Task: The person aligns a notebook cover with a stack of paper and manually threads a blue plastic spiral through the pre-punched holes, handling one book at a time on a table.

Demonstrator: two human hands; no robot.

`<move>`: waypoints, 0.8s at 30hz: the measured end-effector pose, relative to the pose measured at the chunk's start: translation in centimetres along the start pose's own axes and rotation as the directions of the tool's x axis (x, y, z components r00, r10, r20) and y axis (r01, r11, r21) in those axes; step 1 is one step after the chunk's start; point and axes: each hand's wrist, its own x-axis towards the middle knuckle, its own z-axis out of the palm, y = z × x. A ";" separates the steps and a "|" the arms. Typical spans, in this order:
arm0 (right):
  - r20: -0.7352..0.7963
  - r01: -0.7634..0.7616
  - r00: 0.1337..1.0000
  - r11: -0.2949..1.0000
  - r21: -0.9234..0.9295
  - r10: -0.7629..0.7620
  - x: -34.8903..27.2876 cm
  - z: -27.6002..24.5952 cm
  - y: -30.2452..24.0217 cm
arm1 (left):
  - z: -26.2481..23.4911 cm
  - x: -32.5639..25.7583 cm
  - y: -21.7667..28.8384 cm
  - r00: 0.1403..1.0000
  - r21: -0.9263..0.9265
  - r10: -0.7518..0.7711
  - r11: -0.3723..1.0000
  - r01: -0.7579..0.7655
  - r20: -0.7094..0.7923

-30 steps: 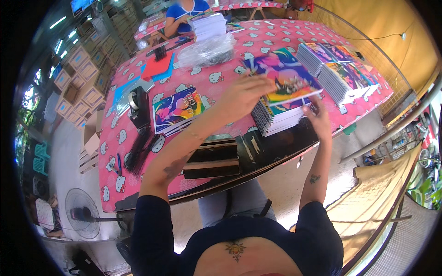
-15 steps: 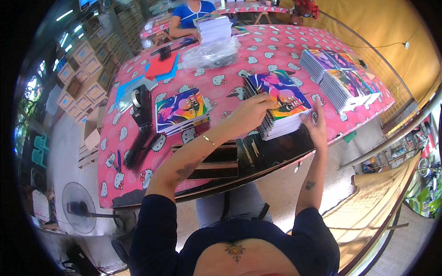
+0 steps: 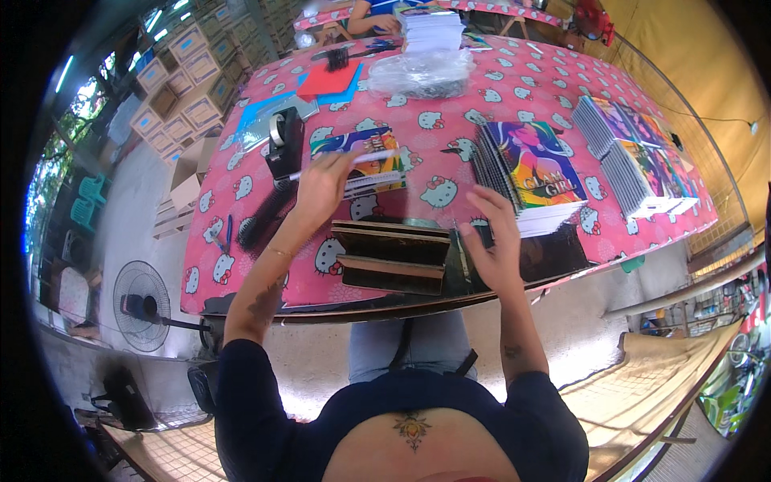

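At the small pile of notebooks (image 3: pixel 377 183), left of the middle, my left hand (image 3: pixel 324 191) closes on the near edge of a colourful notebook (image 3: pixel 353 141). Its white page edge shows as a thin slanting strip, with another cover below. My right hand (image 3: pixel 496 241) is open, fingers apart, just left of the tall stack of spiral-bound notebooks (image 3: pixel 538 165); nothing shows in it. Between my hands, at the near table edge, lies a dark slotted wooden block (image 3: pixel 392 255). Black binding coils (image 3: pixel 269 218) lie beside my left wrist.
A black tape dispenser (image 3: pixel 285 146) stands left, near red (image 3: pixel 329 79) and blue sheets. Clear plastic wrap (image 3: pixel 422 74) lies before a white paper stack (image 3: pixel 434 32), where another person (image 3: pixel 373 18) sits. More notebooks (image 3: pixel 634 165) stand at right. A fan (image 3: pixel 143 305) is at lower left.
My left hand has left the tall notebook stack and moved left to the small pile, where it grips a notebook. My right hand has come off the stack's right side and moved left.
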 end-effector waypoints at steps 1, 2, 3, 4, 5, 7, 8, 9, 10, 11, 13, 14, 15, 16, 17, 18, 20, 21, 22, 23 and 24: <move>-0.013 0.012 1.000 1.000 -0.014 -0.013 0.6 1.0 -0.5 | -2.3 2.0 2.1 0.998 -0.011 0.015 1.000 -0.016 -0.063; -0.025 -0.042 0.999 0.996 0.074 0.044 1.0 1.9 -0.2 | -4.2 3.3 4.2 0.993 -0.026 0.024 0.999 -0.027 -0.120; -0.033 -0.101 0.994 0.984 0.149 0.107 1.1 2.7 0.6 | -5.2 4.5 6.2 0.986 -0.099 0.088 0.990 -0.103 -0.143; -0.033 -0.157 0.985 0.961 0.228 0.169 0.6 3.5 1.4 | -6.0 5.5 8.0 0.975 -0.164 0.145 0.971 -0.174 -0.171; 0.171 -0.410 0.911 0.785 0.464 0.375 -0.5 3.2 3.0 | -6.5 6.4 10.0 0.969 -0.202 0.187 0.955 -0.218 -0.160; 0.199 -0.434 0.900 0.745 0.506 0.389 -2.5 2.9 3.9 | -6.5 6.3 11.9 0.964 -0.219 0.231 0.942 -0.255 -0.128; 0.213 -0.443 0.895 0.726 0.525 0.392 -3.4 2.7 4.0 | -6.0 5.9 12.2 0.966 -0.214 0.236 0.943 -0.254 -0.107; 0.223 -0.487 0.870 0.699 0.524 0.439 -4.0 2.8 3.6 | -5.5 5.8 12.4 0.965 -0.221 0.247 0.940 -0.261 -0.086; 0.224 -0.490 0.867 0.681 0.544 0.445 -4.3 3.1 3.5 | -5.4 5.7 12.5 0.966 -0.225 0.256 0.939 -0.259 -0.044; 0.226 -0.494 0.863 0.663 0.563 0.451 -4.8 3.5 3.8 | -5.4 5.8 12.6 0.965 -0.228 0.264 0.939 -0.258 -0.004; 0.264 -0.446 0.893 0.785 0.430 0.364 -5.4 4.1 4.7 | -5.9 5.7 12.8 0.961 -0.206 0.262 0.949 -0.240 0.089; 0.236 -0.415 0.909 0.812 0.410 0.345 -5.9 4.3 5.0 | -6.3 5.5 12.8 0.958 -0.182 0.252 0.957 -0.226 0.138; 0.213 -0.380 0.924 0.838 0.391 0.319 -5.9 4.9 4.8 | -6.7 5.0 12.6 0.954 -0.152 0.235 0.966 -0.209 0.184; 0.190 -0.337 0.940 0.863 0.375 0.284 -5.5 5.6 4.5 | -6.0 3.6 12.0 0.966 -0.112 0.210 0.974 -0.195 0.148; 0.250 -0.413 0.910 0.782 0.466 0.331 -5.0 5.6 3.2 | -4.1 1.0 11.2 0.977 -0.067 0.181 0.982 -0.175 0.110; 0.281 -0.419 0.905 0.777 0.470 0.318 -4.9 5.9 2.6 | -3.0 -1.0 10.8 0.984 -0.023 0.160 0.987 -0.159 0.076; 0.324 -0.428 0.898 0.764 0.482 0.299 -5.1 6.8 2.0 | -2.9 -3.9 11.2 0.997 0.080 0.063 0.995 -0.066 0.043; 0.279 -0.417 0.906 0.782 0.463 0.318 -5.5 7.3 2.4 | -2.7 -4.8 11.2 1.000 0.122 0.021 0.992 -0.024 0.019; 0.228 -0.402 0.915 0.786 0.469 0.332 -5.3 7.7 2.2 | -2.1 -5.9 11.0 0.991 -0.045 -0.134 0.990 0.133 -0.016; 0.176 -0.387 0.922 0.790 0.475 0.346 -5.1 8.0 2.0 | -1.2 -7.1 10.5 0.957 -0.215 -0.288 0.937 0.276 -0.025; 0.135 -0.384 0.921 0.789 0.481 0.365 -5.3 8.3 1.7 | -0.2 -8.8 10.1 0.895 -0.376 -0.445 0.830 0.412 -0.001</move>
